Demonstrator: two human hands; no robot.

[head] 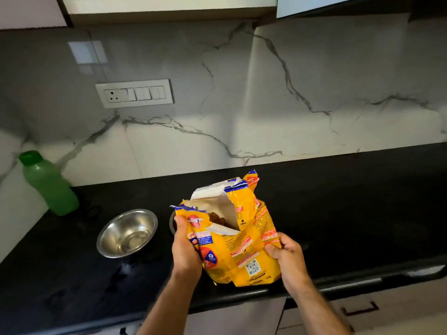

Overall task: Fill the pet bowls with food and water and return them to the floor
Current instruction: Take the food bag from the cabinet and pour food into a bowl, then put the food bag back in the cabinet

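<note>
A torn-open yellow pet food bag [242,240] is held upright above the black counter [350,213], brown kibble showing inside its mouth. My left hand [185,252] grips the bag's left side near the torn top. My right hand [286,258] grips its lower right side. An empty steel bowl [127,234] sits on the counter left of the bag. A second steel bowl [172,222] is almost wholly hidden behind the bag; only a sliver of its rim shows, and I cannot tell what it holds.
A green plastic bottle [49,183] with a green cap stands at the counter's back left by the marble wall. A white switch panel [134,93] is on the wall. Drawers with a handle [360,309] lie below the counter's front edge.
</note>
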